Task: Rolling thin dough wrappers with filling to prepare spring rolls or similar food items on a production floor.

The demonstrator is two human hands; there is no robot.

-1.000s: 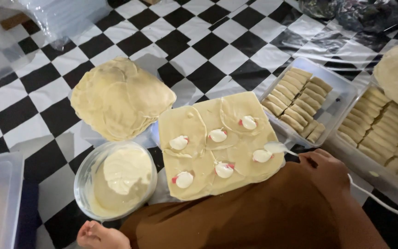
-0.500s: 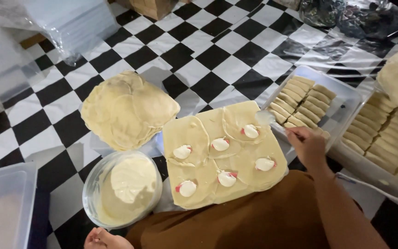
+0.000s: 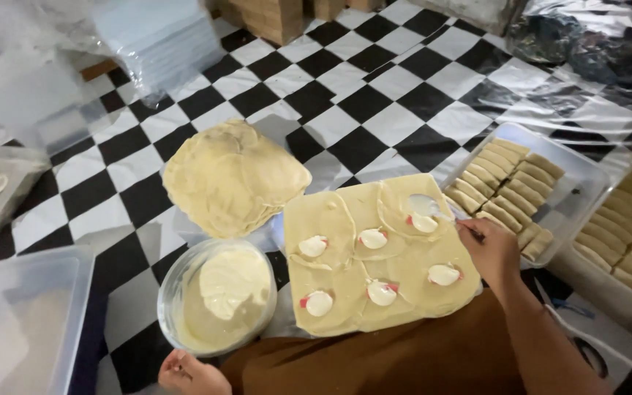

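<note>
A: Right hand (image 3: 493, 252) is over the far right corner of the wrappers (image 3: 382, 256), fingers curled tight around a spoon (image 3: 433, 208).

B: And the spoon's bowl?

A: It sticks out past the fingertips, up and to the left of them, lying on the wrapper just beside a dab of filling (image 3: 423, 223). Five more dabs sit further left of and below the fingers, each white with a red bit on its edge.

B: What are the wrappers on?

A: Laid flat side by side in a square sheet, resting over the person's brown-clothed lap (image 3: 404, 362). The hand's wrist crosses the sheet's right edge.

B: Left hand?

A: Left hand (image 3: 188, 374) is down at the bottom edge, well apart from the right one. Fingers look loosely bent, gripping nothing that I can see, though it's partly cut off. Just above them stands the bowl (image 3: 217, 296) of pale cream.

B: Anything behind the right fingers?

A: A clear tray (image 3: 576, 183) of finished rolls (image 3: 502, 186), just beyond the knuckles on the checked floor (image 3: 374, 95). Far left of the spoon, a stack of round skins (image 3: 232, 175).
</note>
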